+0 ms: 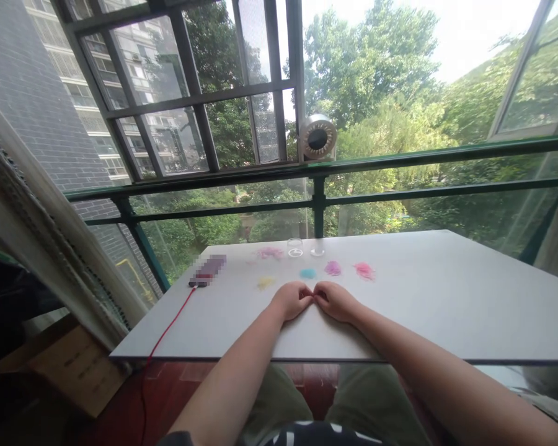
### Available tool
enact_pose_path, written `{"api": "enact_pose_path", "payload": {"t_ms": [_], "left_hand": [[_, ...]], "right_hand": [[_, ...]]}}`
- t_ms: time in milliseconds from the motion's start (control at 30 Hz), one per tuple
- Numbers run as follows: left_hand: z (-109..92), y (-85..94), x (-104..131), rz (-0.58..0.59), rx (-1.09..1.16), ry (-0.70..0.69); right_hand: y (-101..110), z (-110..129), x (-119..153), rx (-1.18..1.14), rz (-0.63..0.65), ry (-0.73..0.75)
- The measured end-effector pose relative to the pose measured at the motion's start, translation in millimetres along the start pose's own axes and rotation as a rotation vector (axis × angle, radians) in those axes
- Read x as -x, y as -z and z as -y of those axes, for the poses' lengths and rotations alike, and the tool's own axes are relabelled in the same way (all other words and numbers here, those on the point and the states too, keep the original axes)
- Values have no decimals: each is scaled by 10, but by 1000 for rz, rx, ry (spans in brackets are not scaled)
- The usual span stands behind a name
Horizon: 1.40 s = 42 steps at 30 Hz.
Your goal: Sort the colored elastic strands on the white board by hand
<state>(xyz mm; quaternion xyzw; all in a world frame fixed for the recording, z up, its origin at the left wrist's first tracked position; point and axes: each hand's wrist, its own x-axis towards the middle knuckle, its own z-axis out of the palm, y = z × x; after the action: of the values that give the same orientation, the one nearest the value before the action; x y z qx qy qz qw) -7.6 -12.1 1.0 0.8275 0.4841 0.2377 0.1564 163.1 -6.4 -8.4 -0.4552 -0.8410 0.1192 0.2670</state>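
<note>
My left hand [296, 300] and my right hand [333, 301] rest on the white table [214, 322], fingertips meeting between them. Both have curled, pinched fingers; whatever they hold, if anything, is too small to make out. Just beyond them lie a blue pile [307, 273] and a purple pile [333, 268] of small pieces. A yellow pile [265, 282] is to the left, a red-pink pile [364, 271] to the right. Farther back are a pale pink pile [270, 253], a clear round container [295, 249] and a small clear dish or lid [317, 253].
A phone-like object [208, 271], partly pixelated, lies at the table's left with a red cable [172, 322] running over the front edge. Behind the table stand a green railing [317, 207] and a round fan-like device [318, 139]. A cardboard box [74, 368] is at the lower left.
</note>
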Motion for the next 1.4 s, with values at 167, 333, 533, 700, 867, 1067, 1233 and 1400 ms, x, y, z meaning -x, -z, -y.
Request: {"api": "enact_pose_path", "payload": {"t_ms": [167,333,533,700,867,1067,1233,1400], "left_hand": [[14,-1,17,-52,39,21],[34,-8,12,-75,79,39],[56,-22,2,-53,66,20],[48,-33,7,-53,108,2],[102,-51,-29,-5,322,39],[167,-83,-74,-46,441,84],[100,-46,-56,-124,206,47],[48,-41,-33,-125,53,32]], "right_hand": [[32,-2,-151,-25,131,-125],[-11,-17,-121,-83,-29,-112],[-24,-30,-63,-140,-80,-82],[-2,-93,-76,-245,-124,-77],[-21,-167,-89,-444,-157,-93],[-9,-181,-87,-542,-159,-103],[-32,-248,-105,-557,-164,-141],[-52,-293,-120,-553,-227,-136]]}}
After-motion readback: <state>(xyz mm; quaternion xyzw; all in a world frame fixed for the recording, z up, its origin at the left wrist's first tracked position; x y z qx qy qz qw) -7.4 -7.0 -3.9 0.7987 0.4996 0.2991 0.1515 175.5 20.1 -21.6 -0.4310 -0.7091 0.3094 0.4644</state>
